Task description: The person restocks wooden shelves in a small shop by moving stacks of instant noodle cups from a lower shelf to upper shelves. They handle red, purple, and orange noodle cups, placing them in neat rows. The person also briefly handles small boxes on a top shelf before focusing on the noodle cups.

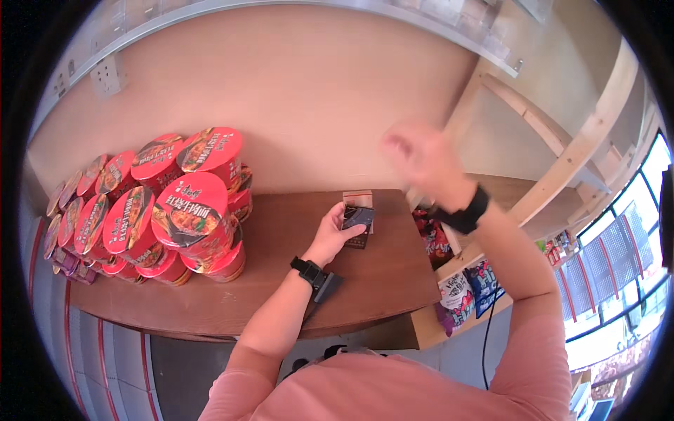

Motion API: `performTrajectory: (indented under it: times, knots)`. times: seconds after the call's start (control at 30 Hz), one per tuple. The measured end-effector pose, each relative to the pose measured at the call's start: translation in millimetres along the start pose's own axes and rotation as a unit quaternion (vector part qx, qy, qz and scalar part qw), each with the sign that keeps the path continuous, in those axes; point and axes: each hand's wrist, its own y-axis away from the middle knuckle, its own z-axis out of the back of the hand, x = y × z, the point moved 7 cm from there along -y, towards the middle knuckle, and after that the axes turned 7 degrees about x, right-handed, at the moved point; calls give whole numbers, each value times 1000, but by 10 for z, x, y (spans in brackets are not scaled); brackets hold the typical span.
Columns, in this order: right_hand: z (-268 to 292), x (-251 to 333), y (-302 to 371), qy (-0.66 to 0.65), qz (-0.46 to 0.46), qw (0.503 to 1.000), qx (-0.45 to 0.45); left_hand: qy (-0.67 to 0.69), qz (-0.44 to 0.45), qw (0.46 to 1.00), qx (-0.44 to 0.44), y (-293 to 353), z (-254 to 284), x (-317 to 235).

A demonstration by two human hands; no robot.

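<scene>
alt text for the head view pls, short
A person's left hand rests on a small dark box on a brown wooden shelf, while the right hand is raised and blurred against the wall. Stacked red instant noodle bowls fill the shelf's left side; snack packets sit lower right.

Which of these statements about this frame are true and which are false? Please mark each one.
1. The left hand holds a small dark object over the wooden counter. True.
2. The right hand rests flat on the counter. False: it is raised in the air and blurred.
3. Red-lidded instant noodle bowls are stacked on the left part of the counter. True.
4. Both wrists are bare. False: each carries a black strap, seen on the left wrist and the right wrist.
5. The noodle bowls have blue lids. False: the lids are red.
</scene>
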Motion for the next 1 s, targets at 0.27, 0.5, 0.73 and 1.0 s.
performTrajectory:
  times: [0.27,0.5,0.73,1.0]
  knots:
    - [-842,-652,611,-133,-173,938,268,-6,58,993,99,-46,-355,-1]
    - [839,-336,169,-86,-82,985,-122,53,56,993,86,21,-264,162]
    - [2341,-160,-255,18,71,972,-223,51,77,991,93,-8,-306,176]
    - [2362,-624,-727,65,17,992,-107,49,73,992,89,-18,-306,159]
